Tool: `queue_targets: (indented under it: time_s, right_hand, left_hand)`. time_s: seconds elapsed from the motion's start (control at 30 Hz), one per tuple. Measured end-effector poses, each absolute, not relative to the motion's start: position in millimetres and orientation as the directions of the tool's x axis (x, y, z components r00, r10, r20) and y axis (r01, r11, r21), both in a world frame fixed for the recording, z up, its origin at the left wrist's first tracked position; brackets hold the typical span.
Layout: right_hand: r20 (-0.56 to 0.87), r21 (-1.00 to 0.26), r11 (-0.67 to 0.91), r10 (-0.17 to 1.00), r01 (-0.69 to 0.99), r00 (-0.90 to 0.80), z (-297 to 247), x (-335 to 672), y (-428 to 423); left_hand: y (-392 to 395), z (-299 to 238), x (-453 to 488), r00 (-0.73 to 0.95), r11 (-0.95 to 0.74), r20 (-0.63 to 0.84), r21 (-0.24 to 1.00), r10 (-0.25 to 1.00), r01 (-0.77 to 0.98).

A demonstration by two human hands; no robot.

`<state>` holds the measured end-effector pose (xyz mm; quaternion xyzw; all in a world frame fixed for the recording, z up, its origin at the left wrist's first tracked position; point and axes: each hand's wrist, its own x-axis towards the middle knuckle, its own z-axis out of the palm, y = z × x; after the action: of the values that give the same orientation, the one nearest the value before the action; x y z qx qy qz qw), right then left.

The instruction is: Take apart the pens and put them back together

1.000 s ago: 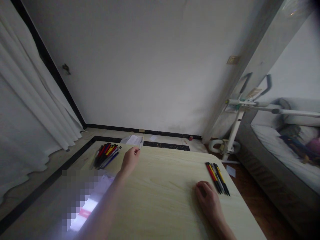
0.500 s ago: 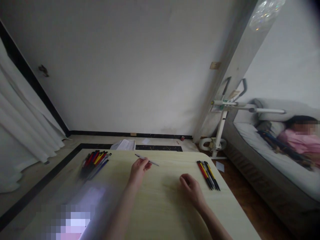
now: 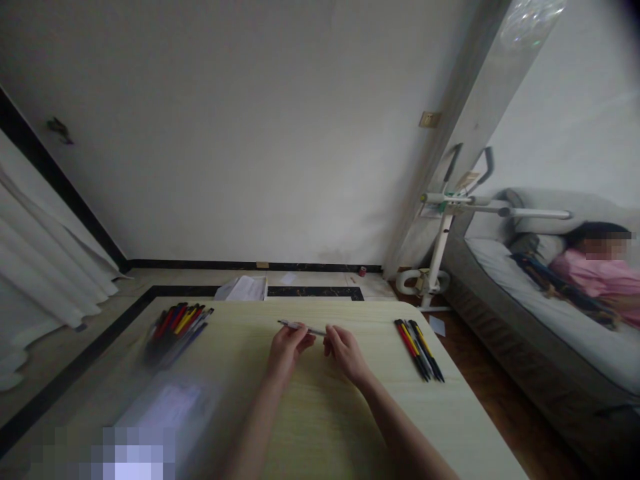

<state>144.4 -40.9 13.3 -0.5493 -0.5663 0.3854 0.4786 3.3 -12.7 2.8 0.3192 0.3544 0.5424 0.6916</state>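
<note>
My left hand [image 3: 289,350] pinches a thin grey pen [image 3: 316,331] above the far middle of the table. The pen lies roughly level, its dark tip pointing left. At its right end, the closed fingers of my right hand [image 3: 346,352] grip it too. To the left lies a loose pile of pens [image 3: 183,321] in red, yellow, blue, black and grey, partly blurred. Right of my right hand, several pens [image 3: 419,350] in red, yellow and grey with black ends lie side by side, slanting toward the near right.
The pale wooden table [image 3: 330,427] has a rounded far right corner. A bright, blurred patch covers its near left. Papers in a white box [image 3: 245,289] stand on the floor beyond. White exercise equipment [image 3: 440,247] and a bed [image 3: 500,280] with a person on it are at right.
My right hand has moved left and closed on the right end of the pen. My left hand has shifted slightly right and nearer with the pen. The view has shifted slightly.
</note>
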Motion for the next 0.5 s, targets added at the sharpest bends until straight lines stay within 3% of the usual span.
queue_targets:
  time_s: [0.5]
  right_hand:
    - [0.107, -0.954, 0.08, 0.991, 0.289, 0.08, -3.2, 144.1, -46.5]
  left_hand:
    - [-20.0, 1.5, 2.2, 0.158, 0.155, -0.1, 0.905, 0.982, -0.397]
